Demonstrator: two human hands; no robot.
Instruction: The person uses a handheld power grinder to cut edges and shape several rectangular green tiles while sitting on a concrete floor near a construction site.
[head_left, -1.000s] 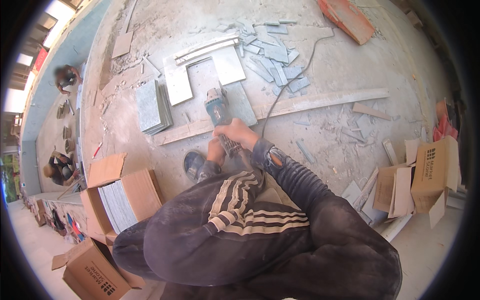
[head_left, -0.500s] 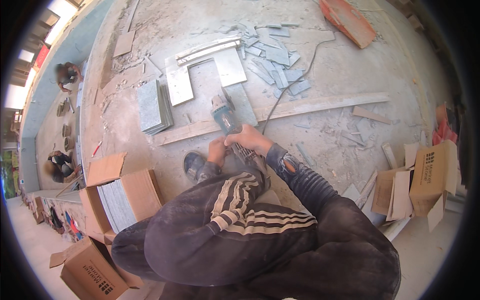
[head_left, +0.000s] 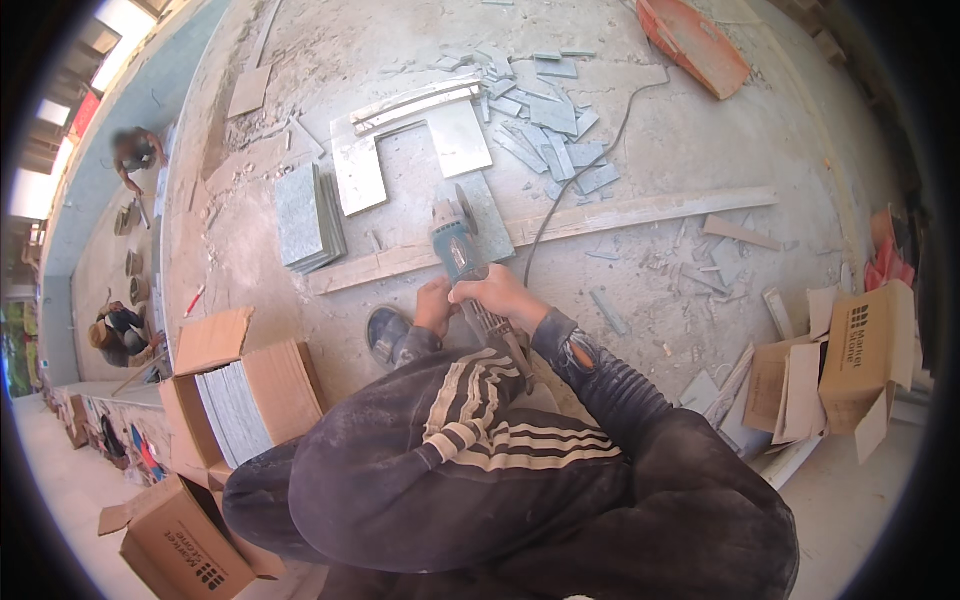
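My right hand [head_left: 502, 294] is wrapped round the rear body of a teal angle grinder [head_left: 458, 247], its disc facing away from me. My left hand [head_left: 434, 306] is closed close against the grinder's left side, by my right thumb; what its fingers hold is hidden. The grinder's head is over a grey-blue stone tile [head_left: 492, 222], which lies across a long wooden board [head_left: 600, 214]. I cannot tell whether the disc touches the tile. Beyond the grinder lie pale slabs [head_left: 458, 135] set in a U shape. To their left leans a stack of stone tiles [head_left: 303, 225].
Broken tile offcuts [head_left: 545, 120] lie ahead, beside a dark cord [head_left: 612, 140]. Open cardboard boxes stand left [head_left: 290, 380] and right [head_left: 862, 350]; the left one holds tiles. An orange trough-like piece [head_left: 695, 50] lies far right. Two people [head_left: 135, 155] crouch at far left.
The grinder has shifted slightly right and toward me, with my right hand around it. My left hand has hardly moved. The farther person at left has lowered an arm toward a long object.
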